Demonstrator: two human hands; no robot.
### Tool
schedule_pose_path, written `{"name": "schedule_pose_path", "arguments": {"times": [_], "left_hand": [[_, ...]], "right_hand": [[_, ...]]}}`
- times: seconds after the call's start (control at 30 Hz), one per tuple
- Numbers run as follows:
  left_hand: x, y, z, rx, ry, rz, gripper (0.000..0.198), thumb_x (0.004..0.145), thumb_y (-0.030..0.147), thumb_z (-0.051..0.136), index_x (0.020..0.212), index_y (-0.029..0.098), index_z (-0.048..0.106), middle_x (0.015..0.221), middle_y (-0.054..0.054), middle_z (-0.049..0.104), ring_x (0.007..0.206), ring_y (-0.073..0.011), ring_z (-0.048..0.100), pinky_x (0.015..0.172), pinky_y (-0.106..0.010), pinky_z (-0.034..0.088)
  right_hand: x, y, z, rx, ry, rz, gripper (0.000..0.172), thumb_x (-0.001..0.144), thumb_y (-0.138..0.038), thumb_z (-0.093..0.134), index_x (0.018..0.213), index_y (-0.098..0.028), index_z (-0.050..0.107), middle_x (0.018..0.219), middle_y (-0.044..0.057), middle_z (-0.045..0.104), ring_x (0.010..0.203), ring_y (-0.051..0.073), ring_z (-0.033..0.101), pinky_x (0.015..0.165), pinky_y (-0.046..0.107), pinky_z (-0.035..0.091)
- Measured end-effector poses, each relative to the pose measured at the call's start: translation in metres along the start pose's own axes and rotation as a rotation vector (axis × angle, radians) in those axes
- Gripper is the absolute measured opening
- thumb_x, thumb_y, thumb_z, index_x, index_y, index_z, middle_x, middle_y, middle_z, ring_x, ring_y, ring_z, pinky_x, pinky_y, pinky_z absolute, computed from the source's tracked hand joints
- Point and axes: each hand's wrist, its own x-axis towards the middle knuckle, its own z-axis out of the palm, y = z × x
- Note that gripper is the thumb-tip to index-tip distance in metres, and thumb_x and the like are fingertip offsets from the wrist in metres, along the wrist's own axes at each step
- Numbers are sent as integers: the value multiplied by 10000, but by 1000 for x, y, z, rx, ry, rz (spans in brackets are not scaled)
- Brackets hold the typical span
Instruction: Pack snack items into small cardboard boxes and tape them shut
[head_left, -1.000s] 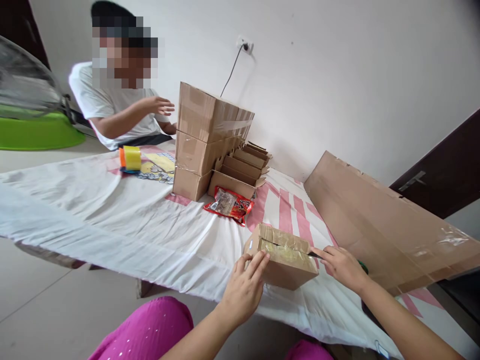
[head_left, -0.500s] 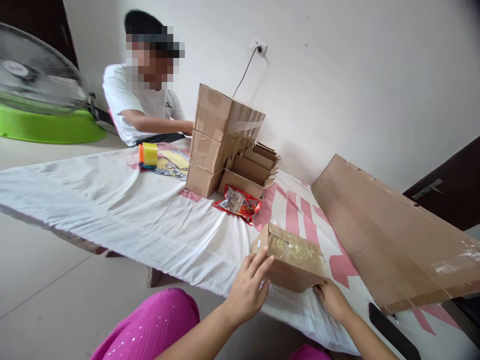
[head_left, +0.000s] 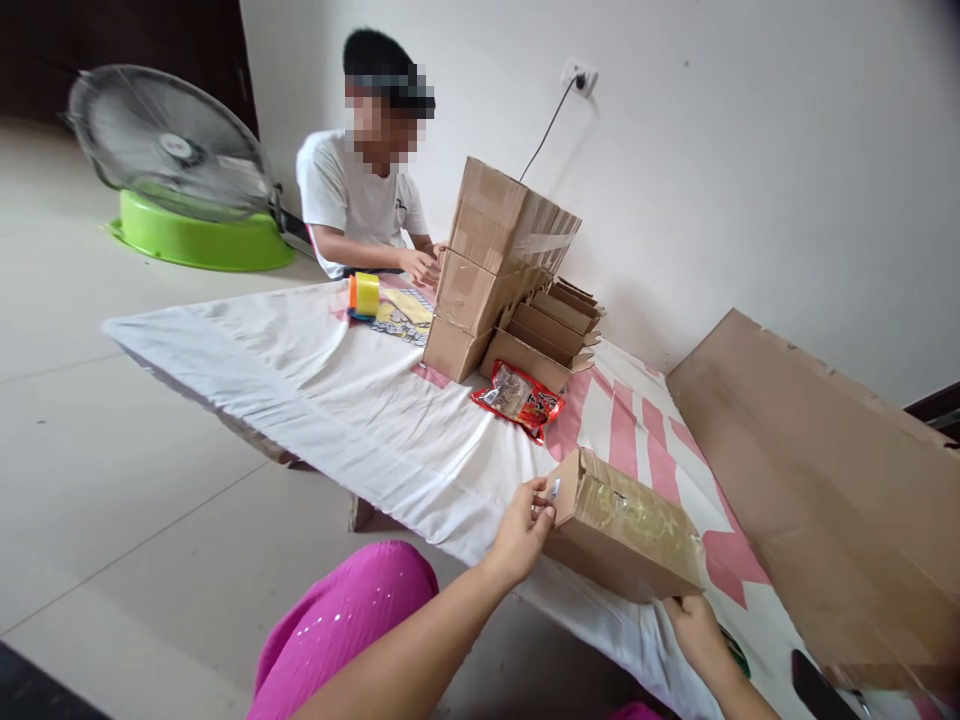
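A small taped cardboard box (head_left: 622,530) rests on the white and pink striped cloth (head_left: 352,390) near me, tilted toward me. My left hand (head_left: 521,530) grips its left end, fingers curled round the corner. My right hand (head_left: 694,630) holds the box's near right bottom edge from below, its fingers mostly hidden under the box.
A stack of taped boxes (head_left: 499,260) and open flat boxes (head_left: 551,330) stand at the far side, with a red snack packet (head_left: 519,398) in front. A yellow tape roll (head_left: 365,294) lies by a seated person (head_left: 367,200). A large cardboard sheet (head_left: 825,480) leans at right. A fan (head_left: 169,145) stands on the floor.
My view swung left. The box has turned and tilted. My right hand slid from the box's top right corner down to its near bottom edge. The other person's hand dropped to the table.
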Motion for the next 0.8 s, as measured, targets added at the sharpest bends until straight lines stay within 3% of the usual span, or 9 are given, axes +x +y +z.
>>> {"name": "schedule_pose_path", "arguments": {"times": [0.1,0.23,0.3,0.5,0.67,0.8], "left_hand": [[5,3,-6,-18,-49,-29,538,798,196,500,1328,225,407,1260,-96,493,720,-108,551,621,-271,500],[10,14,-14,121,-131,125,567,683,78,517,1229,225,553,1274,-71,520,791,-119,538,803,-304,485],[9,18,-16,163,-119,138,512,674,77,517,1160,215,602,1224,-66,554,801,-128,543,809,-299,478],[6,16,-12,132,-35,37,317,702,128,546,1000,199,626,1016,-37,600,745,-122,534,712,-261,463],[9,13,-13,-85,-91,-145,239,690,175,608,928,185,583,837,5,549,703,-106,528,692,-241,430],[10,16,-16,-272,-107,-211,373,612,262,716,946,183,570,892,1,531,714,-97,512,700,-240,412]], "right_hand": [[-9,-3,-2,31,-25,44,311,671,-498,508,618,-240,674,612,99,702,787,308,673,870,386,485],[-13,0,-2,52,-9,46,297,661,-503,518,602,-244,650,630,96,708,777,301,676,810,358,508],[-13,2,-1,54,11,40,310,657,-501,510,634,-231,660,657,107,715,758,301,677,779,359,517],[-12,9,5,97,23,62,310,667,-484,507,620,-217,658,707,117,726,730,287,680,705,345,530],[-15,11,7,118,43,69,321,685,-478,497,614,-204,648,733,130,728,693,273,672,684,342,527],[-16,5,5,114,37,70,321,690,-484,489,605,-210,631,684,119,715,655,263,662,667,338,520]]}}
